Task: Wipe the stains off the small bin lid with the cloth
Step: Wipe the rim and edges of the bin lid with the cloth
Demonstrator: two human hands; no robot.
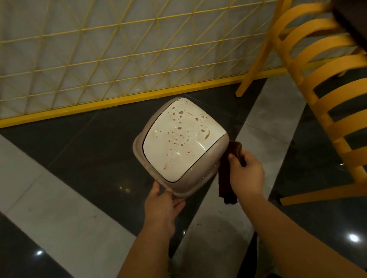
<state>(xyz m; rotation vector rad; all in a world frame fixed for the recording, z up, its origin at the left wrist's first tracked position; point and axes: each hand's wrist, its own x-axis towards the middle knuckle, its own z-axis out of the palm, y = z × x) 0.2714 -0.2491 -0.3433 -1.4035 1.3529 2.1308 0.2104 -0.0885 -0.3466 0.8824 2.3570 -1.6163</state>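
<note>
small bin lid (178, 144), white and spotted with brown stains (181, 120), at frame centre above a dark and pale tiled floor (53, 202). left hand (163, 204) grips the lid's rim at 7 o'clock; right hand (247, 172) at 4 o'clock pinches a dark cloth (226, 179) (hanging, touching the rim). yellow chair (334, 86) at 2 o'clock; yellow wire fence (98, 63) at 12.

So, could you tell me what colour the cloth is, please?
Dark brown cloth, head view.

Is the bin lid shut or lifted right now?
Shut. The white bin lid sits flush in its beige rim, brown stains across it, none wiped yet.
</note>
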